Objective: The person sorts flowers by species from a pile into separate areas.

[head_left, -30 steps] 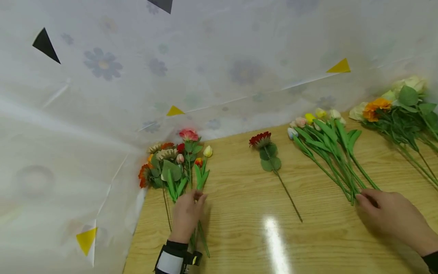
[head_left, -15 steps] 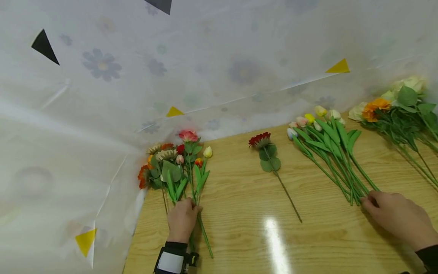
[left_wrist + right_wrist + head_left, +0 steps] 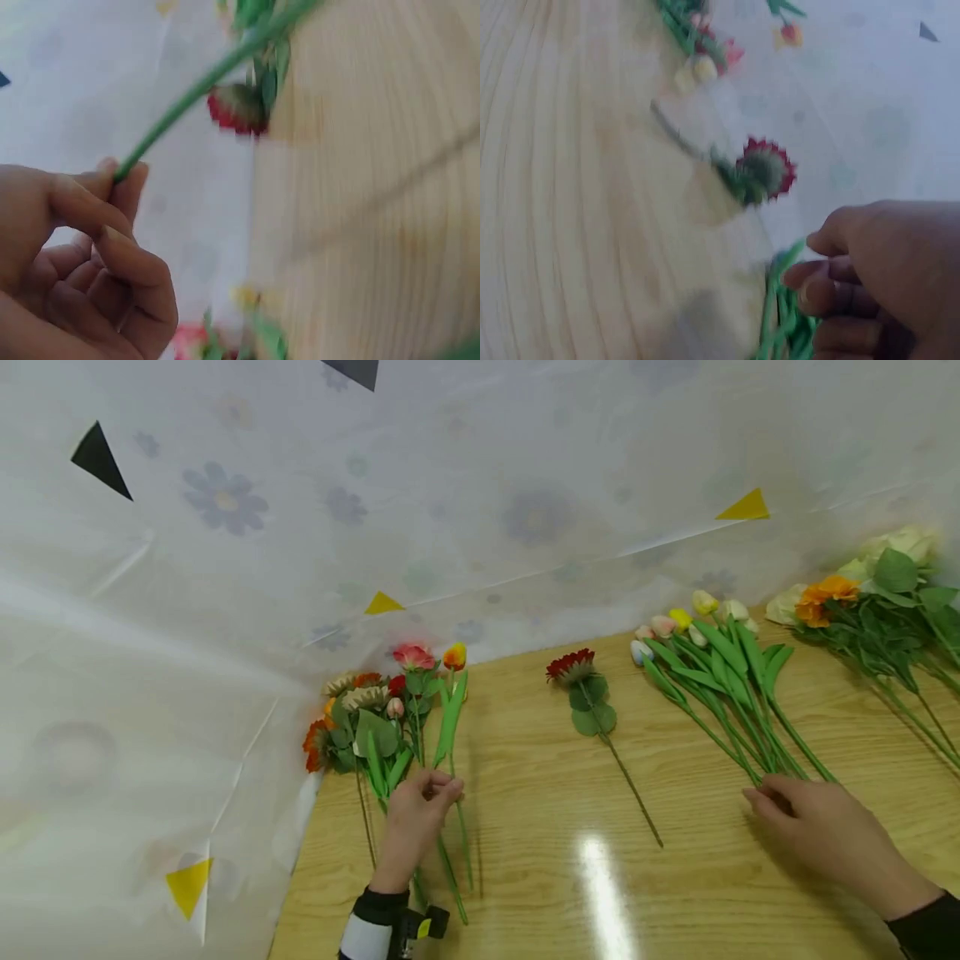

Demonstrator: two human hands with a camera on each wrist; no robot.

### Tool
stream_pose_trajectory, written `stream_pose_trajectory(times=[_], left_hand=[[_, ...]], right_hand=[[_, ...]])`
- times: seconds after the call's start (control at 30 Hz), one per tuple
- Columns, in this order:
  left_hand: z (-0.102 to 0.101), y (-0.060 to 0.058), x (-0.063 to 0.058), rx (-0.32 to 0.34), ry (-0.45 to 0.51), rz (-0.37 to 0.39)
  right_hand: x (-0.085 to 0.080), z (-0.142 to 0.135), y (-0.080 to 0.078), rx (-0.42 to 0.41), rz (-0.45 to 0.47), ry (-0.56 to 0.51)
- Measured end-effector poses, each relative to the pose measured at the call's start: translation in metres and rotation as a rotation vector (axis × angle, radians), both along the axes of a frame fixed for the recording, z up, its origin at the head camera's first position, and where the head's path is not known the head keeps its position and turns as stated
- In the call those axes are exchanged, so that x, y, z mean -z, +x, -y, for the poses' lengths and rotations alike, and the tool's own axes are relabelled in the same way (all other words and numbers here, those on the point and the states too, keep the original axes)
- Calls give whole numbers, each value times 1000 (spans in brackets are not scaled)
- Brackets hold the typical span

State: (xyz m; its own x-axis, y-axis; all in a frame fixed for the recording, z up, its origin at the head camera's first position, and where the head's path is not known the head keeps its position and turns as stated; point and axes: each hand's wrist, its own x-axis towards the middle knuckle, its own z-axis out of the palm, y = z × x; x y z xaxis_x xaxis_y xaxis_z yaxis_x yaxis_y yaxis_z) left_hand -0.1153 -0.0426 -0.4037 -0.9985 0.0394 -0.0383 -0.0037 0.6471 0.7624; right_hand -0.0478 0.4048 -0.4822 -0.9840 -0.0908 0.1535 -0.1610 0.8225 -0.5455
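Orange-yellow tulip (image 3: 450,727) is above the wooden surface (image 3: 540,827), its stem pinched in the left hand (image 3: 411,827); right hand (image 3: 832,837) is at the tulip bunch (image 3: 723,681), its grip unclear.

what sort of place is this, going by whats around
Probably a screened-off indoor tabletop workspace, perhaps for handling flowers: there's a wood-grain table, flower-printed pale sheeting behind and to the left, and tulips grouped on the table.
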Motion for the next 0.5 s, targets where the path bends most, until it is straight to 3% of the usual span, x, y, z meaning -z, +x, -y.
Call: stream_pose_trajectory(times=[0.1, 0.27, 0.37, 0.43, 0.5], left_hand=[[-30, 2, 3, 82, 208, 117], [-85, 9, 7, 203, 450, 250], [-111, 13, 8, 286, 537, 271], [-123, 15, 8, 339, 579, 268], [-130, 18, 8, 381, 608, 253]], right_hand=[[-6, 27, -1, -99, -65, -170], [-17, 78, 2, -364, 74, -470], [-18, 101, 5, -557, 187, -674], [-19, 111, 8, -632, 231, -778], [-19, 117, 11, -658, 232, -827]])
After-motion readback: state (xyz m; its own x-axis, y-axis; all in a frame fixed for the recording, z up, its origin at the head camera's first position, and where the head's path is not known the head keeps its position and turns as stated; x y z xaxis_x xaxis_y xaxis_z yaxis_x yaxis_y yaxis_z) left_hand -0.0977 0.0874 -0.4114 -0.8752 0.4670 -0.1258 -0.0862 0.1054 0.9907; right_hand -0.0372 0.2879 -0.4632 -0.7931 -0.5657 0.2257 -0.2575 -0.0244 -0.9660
